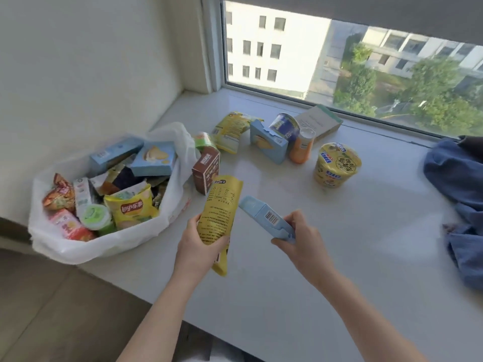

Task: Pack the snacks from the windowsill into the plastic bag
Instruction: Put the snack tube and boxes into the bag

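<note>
While the left grip (201, 241) curls round an upright yellow foil pouch (222, 205) and the right grip (300, 236) pinches a slim pale-blue cardboard box (264, 214) above the white windowsill (339, 244), the open white plastic bag (104, 246) lies leftward, nearer the left grip.

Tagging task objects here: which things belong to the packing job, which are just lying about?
Job: plastic bag, yellow pouch in left hand, blue box in right hand, noodle cup, orange can, brown box, blue tin.
Lying about: blue cloth at the right; grey box by the window, contents unclear.
</note>
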